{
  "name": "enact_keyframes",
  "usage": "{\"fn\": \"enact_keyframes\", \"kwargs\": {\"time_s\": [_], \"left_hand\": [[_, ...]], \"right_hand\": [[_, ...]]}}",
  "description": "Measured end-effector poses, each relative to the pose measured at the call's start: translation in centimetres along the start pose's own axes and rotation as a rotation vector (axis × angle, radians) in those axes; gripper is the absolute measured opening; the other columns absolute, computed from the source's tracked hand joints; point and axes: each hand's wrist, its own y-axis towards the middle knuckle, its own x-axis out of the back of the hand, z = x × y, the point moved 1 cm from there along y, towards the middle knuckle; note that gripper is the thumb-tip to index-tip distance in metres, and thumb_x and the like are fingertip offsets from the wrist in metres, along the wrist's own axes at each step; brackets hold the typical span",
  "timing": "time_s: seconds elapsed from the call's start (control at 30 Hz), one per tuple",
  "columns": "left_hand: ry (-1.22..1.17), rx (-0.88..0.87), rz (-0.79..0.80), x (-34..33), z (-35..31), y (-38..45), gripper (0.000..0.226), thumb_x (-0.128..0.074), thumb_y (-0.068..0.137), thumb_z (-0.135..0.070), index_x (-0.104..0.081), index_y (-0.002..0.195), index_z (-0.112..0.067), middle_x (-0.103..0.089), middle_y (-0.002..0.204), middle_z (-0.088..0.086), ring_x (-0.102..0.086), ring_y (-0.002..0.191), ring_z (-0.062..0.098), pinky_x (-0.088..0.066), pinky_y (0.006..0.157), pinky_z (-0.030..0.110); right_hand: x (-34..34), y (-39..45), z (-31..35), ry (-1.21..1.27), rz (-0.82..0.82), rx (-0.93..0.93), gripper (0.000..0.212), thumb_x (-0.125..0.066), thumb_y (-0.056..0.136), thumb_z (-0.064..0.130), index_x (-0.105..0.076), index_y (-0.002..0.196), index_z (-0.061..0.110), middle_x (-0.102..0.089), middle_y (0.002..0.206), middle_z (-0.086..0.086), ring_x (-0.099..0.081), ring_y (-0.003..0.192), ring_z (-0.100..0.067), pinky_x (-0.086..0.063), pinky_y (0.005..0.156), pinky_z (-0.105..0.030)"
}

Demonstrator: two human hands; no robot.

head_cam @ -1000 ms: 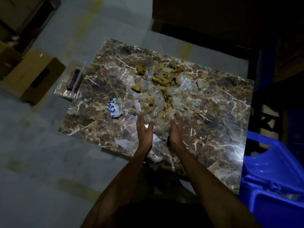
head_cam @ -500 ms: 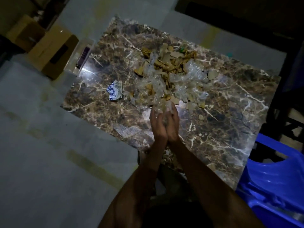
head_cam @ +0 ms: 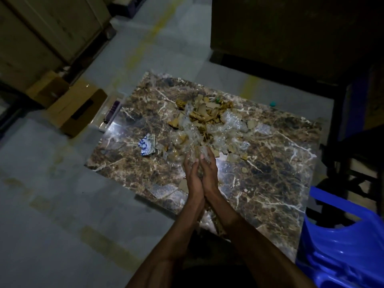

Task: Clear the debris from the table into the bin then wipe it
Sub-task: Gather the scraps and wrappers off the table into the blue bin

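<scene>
Spillage risk: left hand (head_cam: 192, 173) and right hand (head_cam: 208, 170), cupped together in a closed grip on crinkled clear plastic scraps (head_cam: 200, 155) above the brown marble tabletop (head_cam: 259, 183) near edge, could shed pieces before reaching the blue plastic bin (head_cam: 342, 246) at the right corner, since the main debris pile of tan cardboard and plastic film (head_cam: 205, 121) lies loose at tabletop centre.

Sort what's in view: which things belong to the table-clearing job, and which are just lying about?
Job: debris pile, blue-and-white wrapper, marble table, left hand and right hand cupped around clear plastic scraps.
Lying about: cardboard boxes, blue plastic chair.
</scene>
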Motion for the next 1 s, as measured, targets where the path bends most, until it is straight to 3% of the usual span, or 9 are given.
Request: {"fn": "enact_keyframes", "kwargs": {"time_s": [0.07, 0.17, 0.3, 0.47, 0.57, 0.7, 0.8, 0.9, 1.0], "left_hand": [[0.008, -0.014, 0.013, -0.3, -1.3, -0.1, 0.064, -0.059, 0.089, -0.057, -0.046, 0.149, -0.039, -0.049, 0.154, -0.009, -0.05, 0.139, 0.012, -0.043, 0.115, 0.039], [0.117, -0.062, 0.179, -0.6, -4.2, -0.9, 0.058, -0.042, 0.1, -0.062, -0.039, 0.154, -0.042, -0.041, 0.154, -0.027, -0.04, 0.142, -0.007, -0.036, 0.11, 0.014], [0.035, -0.164, 0.163, -1.1, -7.0, -0.3, 0.045, -0.048, 0.109, -0.028, -0.042, 0.153, -0.03, -0.049, 0.147, -0.013, -0.052, 0.121, -0.015, -0.051, 0.086, 0.01], [-0.022, -0.22, 0.287, -1.4, -10.5, -0.7, 0.045, -0.045, 0.11, -0.024, -0.039, 0.154, -0.027, -0.041, 0.156, -0.008, -0.045, 0.138, 0.005, -0.048, 0.092, 0.012], [0.018, -0.269, 0.363, -1.4, -11.4, -0.1, 0.044, -0.045, 0.11, -0.021, -0.04, 0.153, -0.024, -0.042, 0.152, -0.011, -0.048, 0.127, -0.016, -0.047, 0.091, 0.008], [0.04, -0.276, 0.452, -1.7, -12.1, 0.7, 0.044, -0.05, 0.108, -0.026, -0.043, 0.151, -0.027, -0.043, 0.157, -0.008, -0.047, 0.137, -0.001, -0.047, 0.109, 0.028], [0.028, -0.226, 0.532, -2.4, -11.4, 1.4, 0.051, -0.057, 0.104, -0.039, -0.043, 0.153, -0.032, -0.04, 0.16, -0.004, -0.043, 0.145, 0.016, -0.045, 0.114, 0.043], [0.048, -0.275, 0.544, -2.8, -11.9, 0.3, 0.049, -0.054, 0.105, -0.037, -0.044, 0.152, -0.03, -0.042, 0.16, -0.001, -0.044, 0.145, 0.019, -0.049, 0.108, 0.034], [0.017, -0.32, 0.607, -3.4, -12.6, -1.4, 0.045, -0.053, 0.104, -0.031, -0.047, 0.149, -0.03, -0.043, 0.159, -0.001, -0.044, 0.145, 0.017, -0.043, 0.115, 0.042]], "right_hand": [[-0.7, -0.5, 1.7, 0.031, 0.001, 0.015, 0.043, -0.065, 0.097, 0.049, -0.056, 0.139, 0.049, -0.051, 0.153, 0.014, -0.051, 0.139, -0.01, -0.047, 0.114, -0.046], [-1.6, -0.8, 3.4, 0.093, -0.023, 0.076, 0.04, -0.053, 0.108, 0.02, -0.052, 0.146, 0.032, -0.051, 0.154, 0.008, -0.053, 0.138, -0.013, -0.052, 0.106, -0.035], [-2.9, -1.1, 6.5, 0.14, -0.098, 0.158, 0.043, -0.05, 0.108, 0.014, -0.047, 0.15, 0.026, -0.047, 0.156, 0.002, -0.052, 0.137, -0.016, -0.057, 0.091, -0.023], [-4.4, -1.0, 8.5, 0.152, -0.155, 0.286, 0.048, -0.048, 0.109, 0.014, -0.041, 0.155, 0.021, -0.043, 0.16, -0.003, -0.048, 0.143, -0.02, -0.054, 0.086, -0.016], [-5.0, -1.0, 9.2, 0.129, -0.212, 0.342, 0.048, -0.048, 0.109, 0.014, -0.041, 0.156, 0.019, -0.045, 0.158, -0.001, -0.052, 0.138, -0.011, -0.053, 0.089, -0.016], [-5.5, -1.5, 10.3, 0.083, -0.273, 0.377, 0.047, -0.046, 0.11, 0.018, -0.039, 0.156, 0.021, -0.047, 0.148, 0.006, -0.055, 0.115, 0.019, -0.052, 0.092, -0.016], [-5.4, -2.1, 11.2, 0.14, -0.34, 0.425, 0.048, -0.046, 0.109, 0.007, -0.039, 0.155, 0.012, -0.046, 0.15, 0.001, -0.057, 0.111, 0.019, -0.05, 0.081, -0.008], [-5.0, -3.0, 12.0, 0.182, -0.379, 0.463, 0.049, -0.047, 0.108, 0.008, -0.038, 0.156, 0.014, -0.045, 0.155, -0.004, -0.058, 0.115, 0.009, -0.052, 0.08, -0.011], [-4.2, -4.1, 12.4, 0.206, -0.418, 0.511, 0.047, -0.048, 0.108, 0.01, -0.041, 0.154, 0.019, -0.043, 0.159, -0.008, -0.056, 0.123, 0.002, -0.053, 0.085, -0.014]]}}
